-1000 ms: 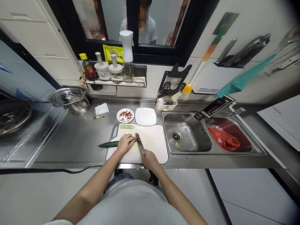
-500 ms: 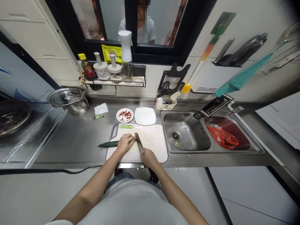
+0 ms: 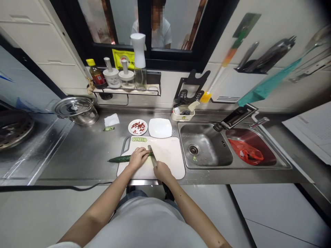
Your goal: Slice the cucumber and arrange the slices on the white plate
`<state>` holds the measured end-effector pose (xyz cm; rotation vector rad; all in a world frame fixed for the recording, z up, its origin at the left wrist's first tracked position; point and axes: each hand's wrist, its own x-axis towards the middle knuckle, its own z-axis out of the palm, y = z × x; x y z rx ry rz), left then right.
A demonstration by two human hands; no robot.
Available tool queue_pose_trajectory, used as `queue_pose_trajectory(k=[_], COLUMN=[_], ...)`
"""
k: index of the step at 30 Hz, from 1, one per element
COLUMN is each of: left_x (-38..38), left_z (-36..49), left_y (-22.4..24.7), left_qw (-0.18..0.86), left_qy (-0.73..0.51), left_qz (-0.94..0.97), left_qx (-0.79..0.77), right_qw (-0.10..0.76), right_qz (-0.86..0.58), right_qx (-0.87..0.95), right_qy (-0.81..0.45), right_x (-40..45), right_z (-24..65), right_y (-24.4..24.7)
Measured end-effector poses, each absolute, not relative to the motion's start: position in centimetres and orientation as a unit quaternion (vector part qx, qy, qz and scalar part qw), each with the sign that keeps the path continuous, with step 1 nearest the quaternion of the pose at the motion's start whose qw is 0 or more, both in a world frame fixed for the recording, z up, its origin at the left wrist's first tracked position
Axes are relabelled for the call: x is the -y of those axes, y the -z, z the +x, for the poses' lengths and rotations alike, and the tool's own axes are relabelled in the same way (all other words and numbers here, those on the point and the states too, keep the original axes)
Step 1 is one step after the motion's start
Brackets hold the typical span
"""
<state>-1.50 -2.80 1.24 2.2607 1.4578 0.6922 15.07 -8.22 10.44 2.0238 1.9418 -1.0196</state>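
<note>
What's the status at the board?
Left hand holding cucumber. Right hand gripping knife, blade at cucumber's right end. Slices near far edge of board, away from blade.

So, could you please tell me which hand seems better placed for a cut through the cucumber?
Probably the right hand: it grips the knife, whose blade is at the right end of the cucumber. The left hand is occupied holding the cucumber on the cutting board.

Lone head view from above, forward and down over near counter [image 3: 74,155]; right edge seemingly blurred
</note>
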Motion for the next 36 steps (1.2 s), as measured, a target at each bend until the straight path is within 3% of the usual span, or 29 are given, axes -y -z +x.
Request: queue_pose_trajectory(k=[36], left_x=[2.8], left_z=[-1.4], left_y=[-1.5], left_qw=[0.194], left_qy=[-0.244], left_qz=[0.795], left_qx=[-0.520], right_qw=[0.085], right_qz=[0.703], right_qx=[-0.633], right_qy=[0.312], right_x=[10.8], right_z=[14.6], right_y=[-8.1])
